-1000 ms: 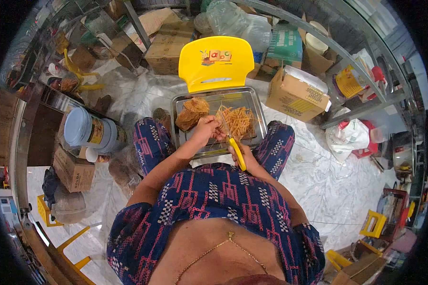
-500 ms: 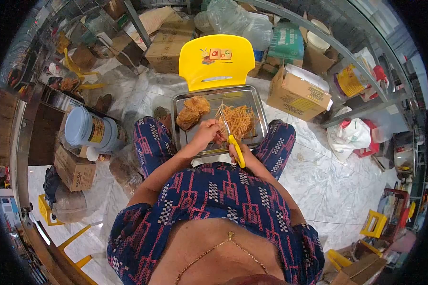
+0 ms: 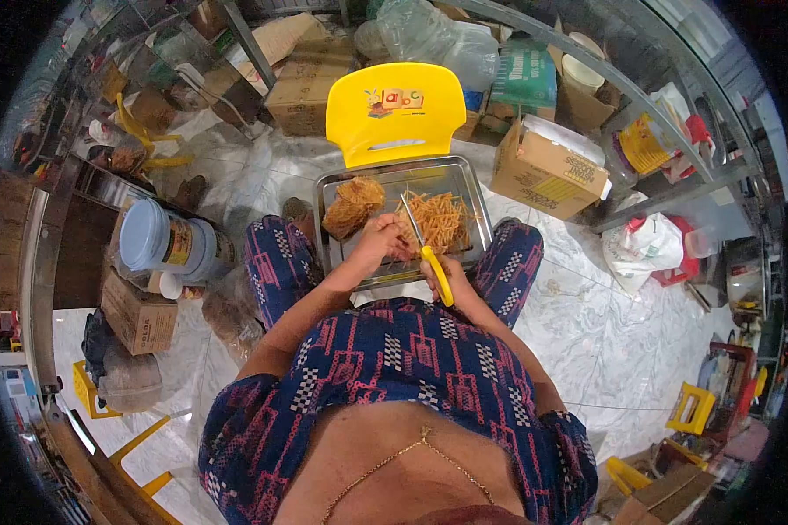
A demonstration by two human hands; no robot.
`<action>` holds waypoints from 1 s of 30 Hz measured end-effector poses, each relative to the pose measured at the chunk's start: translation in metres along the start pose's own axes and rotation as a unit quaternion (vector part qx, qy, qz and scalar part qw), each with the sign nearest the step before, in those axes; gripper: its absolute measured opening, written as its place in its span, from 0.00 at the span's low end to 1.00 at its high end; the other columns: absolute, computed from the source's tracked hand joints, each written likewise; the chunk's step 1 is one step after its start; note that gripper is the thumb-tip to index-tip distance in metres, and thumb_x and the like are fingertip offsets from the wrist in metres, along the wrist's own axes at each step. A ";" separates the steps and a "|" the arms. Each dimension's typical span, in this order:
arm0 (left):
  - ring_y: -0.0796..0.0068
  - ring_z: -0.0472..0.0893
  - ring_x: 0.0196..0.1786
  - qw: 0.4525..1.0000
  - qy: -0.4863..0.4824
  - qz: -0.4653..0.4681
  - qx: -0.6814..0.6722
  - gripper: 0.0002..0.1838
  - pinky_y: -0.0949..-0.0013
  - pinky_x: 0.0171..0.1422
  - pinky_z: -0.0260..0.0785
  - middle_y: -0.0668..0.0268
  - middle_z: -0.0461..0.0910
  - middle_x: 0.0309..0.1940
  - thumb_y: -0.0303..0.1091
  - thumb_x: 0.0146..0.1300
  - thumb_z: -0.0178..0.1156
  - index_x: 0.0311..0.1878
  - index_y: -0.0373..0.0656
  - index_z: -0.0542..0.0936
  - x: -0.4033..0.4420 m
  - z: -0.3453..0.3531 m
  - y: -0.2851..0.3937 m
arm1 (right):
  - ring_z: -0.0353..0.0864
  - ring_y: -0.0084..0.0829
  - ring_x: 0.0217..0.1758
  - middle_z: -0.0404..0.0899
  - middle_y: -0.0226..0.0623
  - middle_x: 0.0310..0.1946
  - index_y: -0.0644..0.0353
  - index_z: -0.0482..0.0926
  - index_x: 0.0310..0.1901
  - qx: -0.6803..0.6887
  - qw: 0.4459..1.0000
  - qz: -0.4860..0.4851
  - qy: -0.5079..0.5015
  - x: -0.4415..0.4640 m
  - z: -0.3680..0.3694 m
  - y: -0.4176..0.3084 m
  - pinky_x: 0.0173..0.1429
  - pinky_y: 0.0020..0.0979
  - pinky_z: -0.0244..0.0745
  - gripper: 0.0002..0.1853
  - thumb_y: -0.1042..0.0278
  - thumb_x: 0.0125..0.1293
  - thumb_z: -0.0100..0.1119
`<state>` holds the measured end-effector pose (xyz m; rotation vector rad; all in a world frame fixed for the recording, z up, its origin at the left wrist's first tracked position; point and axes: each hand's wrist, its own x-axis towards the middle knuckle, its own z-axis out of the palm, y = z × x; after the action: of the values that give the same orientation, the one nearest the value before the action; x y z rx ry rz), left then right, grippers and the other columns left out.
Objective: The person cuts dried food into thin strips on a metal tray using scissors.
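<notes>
My right hand (image 3: 445, 273) is wrapped round the yellow handles of a pair of scissors (image 3: 436, 267), whose blades point up over the tray. My left hand (image 3: 378, 241) is closed with bent fingers close beside the blades, on a piece of brown, sheet-like food (image 3: 403, 238) that is mostly hidden. Under and beyond the blades lies a pile of thin orange-brown strips (image 3: 439, 219). Larger flat brown pieces (image 3: 352, 208) are stacked at the left of the metal tray (image 3: 474, 188). The tray rests on a yellow chair (image 3: 396, 109), between my knees.
To the left stand a light blue bucket (image 3: 144, 232) and a cardboard box (image 3: 137, 315). Another open box (image 3: 552, 171) sits right of the chair. A white bag (image 3: 643, 249) lies on the marble-patterned floor (image 3: 604, 350) by the metal shelf.
My left hand has moved slightly up and left, with its fingers a little differently placed. The scissors have shifted slightly, still in my right hand.
</notes>
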<state>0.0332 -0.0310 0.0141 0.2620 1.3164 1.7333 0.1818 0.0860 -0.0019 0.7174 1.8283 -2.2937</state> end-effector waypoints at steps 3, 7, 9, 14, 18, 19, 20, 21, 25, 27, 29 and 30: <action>0.69 0.78 0.23 1.000 0.006 0.018 -0.017 0.07 0.68 0.25 0.74 0.59 0.76 0.22 0.33 0.62 0.46 0.38 0.40 0.69 0.004 -0.009 0.013 | 0.63 0.17 0.12 0.63 0.24 0.14 0.59 0.70 0.32 0.000 0.999 -0.024 -0.021 0.003 -0.001 0.006 0.16 0.19 0.62 0.16 0.53 0.57 0.54; 0.68 0.79 0.25 0.999 0.023 0.024 -0.021 0.08 0.69 0.26 0.74 0.58 0.77 0.25 0.35 0.63 0.45 0.37 0.41 0.69 0.008 -0.022 0.029 | 0.66 0.20 0.16 0.65 0.28 0.19 0.60 0.69 0.36 0.012 0.994 -0.084 -0.063 0.008 -0.001 0.017 0.21 0.21 0.67 0.18 0.51 0.60 0.49; 0.65 0.79 0.25 0.999 0.024 0.036 -0.029 0.08 0.69 0.25 0.74 0.57 0.76 0.26 0.34 0.63 0.45 0.38 0.40 0.68 0.009 -0.024 0.032 | 0.67 0.21 0.18 0.66 0.29 0.20 0.60 0.68 0.38 0.002 0.994 -0.078 -0.075 0.004 0.000 0.014 0.23 0.22 0.68 0.18 0.51 0.61 0.47; 0.63 0.79 0.26 0.998 0.027 0.043 -0.037 0.08 0.68 0.24 0.74 0.56 0.75 0.26 0.34 0.64 0.44 0.38 0.40 0.67 0.007 -0.019 0.037 | 0.68 0.21 0.21 0.67 0.29 0.23 0.61 0.67 0.41 -0.006 0.989 -0.098 -0.115 -0.002 0.002 0.006 0.25 0.23 0.69 0.18 0.52 0.62 0.46; 0.64 0.79 0.25 0.998 0.029 0.047 -0.027 0.07 0.69 0.23 0.74 0.57 0.74 0.24 0.34 0.64 0.44 0.37 0.40 0.66 0.012 -0.022 0.032 | 0.68 0.20 0.22 0.66 0.29 0.24 0.61 0.67 0.40 -0.026 0.989 -0.085 -0.121 -0.002 0.001 0.006 0.25 0.22 0.69 0.18 0.51 0.62 0.47; 0.64 0.79 0.25 0.998 0.031 0.048 -0.028 0.07 0.69 0.23 0.74 0.58 0.74 0.23 0.34 0.64 0.44 0.36 0.40 0.66 0.014 -0.022 0.032 | 0.68 0.20 0.22 0.66 0.29 0.24 0.61 0.67 0.40 -0.018 0.989 -0.083 -0.119 -0.002 0.001 0.006 0.25 0.22 0.69 0.18 0.51 0.61 0.47; 0.64 0.79 0.25 0.998 0.031 0.048 -0.027 0.07 0.69 0.23 0.74 0.58 0.74 0.23 0.34 0.64 0.44 0.36 0.40 0.66 0.015 -0.022 0.031 | 0.68 0.20 0.22 0.66 0.29 0.24 0.61 0.67 0.40 -0.018 0.989 -0.084 -0.118 -0.003 0.000 0.006 0.25 0.22 0.69 0.18 0.51 0.61 0.47; 0.65 0.79 0.24 0.998 0.039 0.046 -0.021 0.08 0.69 0.23 0.73 0.58 0.74 0.22 0.35 0.64 0.44 0.37 0.40 0.66 0.015 -0.021 0.031 | 0.68 0.20 0.22 0.66 0.29 0.23 0.61 0.67 0.39 -0.024 0.989 -0.083 -0.118 -0.003 0.000 0.004 0.25 0.22 0.69 0.19 0.50 0.61 0.47; 0.66 0.78 0.22 0.998 0.049 0.044 -0.015 0.08 0.69 0.21 0.73 0.58 0.74 0.21 0.35 0.63 0.45 0.37 0.40 0.66 0.017 -0.018 0.032 | 0.68 0.19 0.21 0.66 0.27 0.22 0.60 0.67 0.36 -0.055 0.990 -0.084 -0.103 -0.007 0.001 -0.001 0.25 0.22 0.68 0.19 0.49 0.60 0.48; 0.66 0.78 0.22 0.997 0.060 0.044 -0.011 0.08 0.70 0.21 0.72 0.58 0.74 0.21 0.34 0.63 0.45 0.38 0.39 0.66 0.016 -0.015 0.036 | 0.67 0.19 0.20 0.65 0.27 0.21 0.60 0.67 0.36 -0.053 0.989 -0.089 -0.107 -0.005 0.001 0.000 0.24 0.22 0.68 0.19 0.49 0.60 0.48; 0.67 0.78 0.21 0.996 0.071 0.044 -0.009 0.08 0.70 0.21 0.72 0.58 0.74 0.21 0.34 0.63 0.45 0.38 0.39 0.66 0.016 -0.013 0.038 | 0.67 0.19 0.20 0.65 0.26 0.21 0.60 0.67 0.35 -0.051 0.988 -0.094 -0.112 -0.003 0.001 0.005 0.24 0.21 0.68 0.19 0.49 0.60 0.48; 0.67 0.78 0.21 0.996 0.070 0.046 -0.003 0.08 0.70 0.21 0.72 0.58 0.74 0.21 0.34 0.63 0.45 0.38 0.39 0.66 0.016 -0.012 0.038 | 0.66 0.18 0.20 0.65 0.26 0.21 0.60 0.68 0.36 -0.046 0.988 -0.096 -0.108 -0.003 0.002 0.006 0.23 0.21 0.68 0.18 0.49 0.60 0.48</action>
<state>-0.0038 -0.0272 0.0356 0.2023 1.4181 1.8612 0.1857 0.0824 -0.0055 0.2778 1.9580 -2.2740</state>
